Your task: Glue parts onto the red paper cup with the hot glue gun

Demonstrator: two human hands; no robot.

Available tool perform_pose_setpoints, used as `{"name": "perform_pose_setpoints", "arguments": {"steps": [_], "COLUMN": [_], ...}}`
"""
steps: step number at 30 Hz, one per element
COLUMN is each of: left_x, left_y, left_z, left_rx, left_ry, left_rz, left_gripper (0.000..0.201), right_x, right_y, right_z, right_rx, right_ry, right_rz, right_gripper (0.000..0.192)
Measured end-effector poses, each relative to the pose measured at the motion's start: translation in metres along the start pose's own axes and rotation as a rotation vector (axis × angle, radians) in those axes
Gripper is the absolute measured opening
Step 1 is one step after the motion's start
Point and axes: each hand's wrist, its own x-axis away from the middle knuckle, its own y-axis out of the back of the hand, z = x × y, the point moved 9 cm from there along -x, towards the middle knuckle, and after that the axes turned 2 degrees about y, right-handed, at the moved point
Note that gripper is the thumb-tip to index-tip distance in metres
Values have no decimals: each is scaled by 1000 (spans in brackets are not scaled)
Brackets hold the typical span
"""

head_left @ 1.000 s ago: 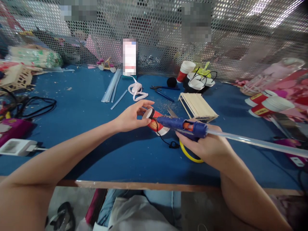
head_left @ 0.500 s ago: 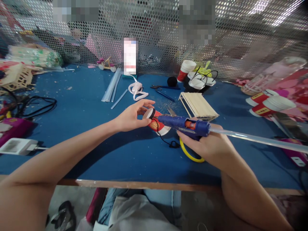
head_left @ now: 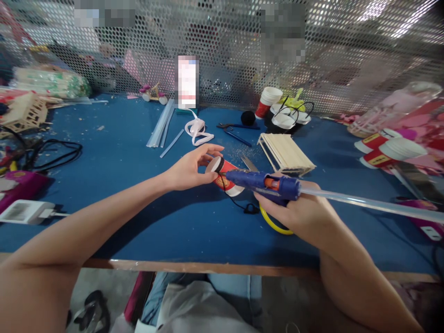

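Note:
My left hand (head_left: 194, 167) holds a red and white paper cup (head_left: 231, 175) that lies on its side, thumb and fingers around its base end. A black cord (head_left: 233, 199) wraps round that end and trails onto the table in a small tangle. My right hand (head_left: 294, 203) is closed round the handle of a blue hot glue gun (head_left: 255, 180), whose nozzle points left at the cord near the cup's base. A long clear glue stick (head_left: 360, 200) sticks out of its back. Yellow-handled scissors (head_left: 274, 222) lie partly hidden beneath my right hand.
Beyond the cup lie a wooden stick frame (head_left: 286, 151), blue pliers (head_left: 239, 127), a white ribbon (head_left: 197, 129) and several glue sticks (head_left: 161, 124). Stacked paper cups (head_left: 395, 150) lie at the right. A phone (head_left: 187, 81) stands against the perforated metal screen (head_left: 229, 69). A white charger (head_left: 26, 211) is at left.
The glue gun has shifted slightly left and down, bringing its nozzle nearer my left thumb at the cup's base. My left hand and the cup are nearly still.

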Motion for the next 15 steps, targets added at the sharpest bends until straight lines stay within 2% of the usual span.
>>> {"name": "perform_pose_setpoints", "arguments": {"steps": [6, 15], "left_x": [1, 2], "left_y": [-3, -4], "left_z": [-3, -1], "left_rx": [25, 40], "left_ry": [-32, -86], "left_rz": [38, 81], "left_gripper": [61, 61], "right_x": [-2, -11], "right_y": [0, 4], "right_z": [-12, -8], "right_rx": [100, 132], "right_ry": [-39, 4], "right_rz": [-26, 99], "right_gripper": [20, 23]}}
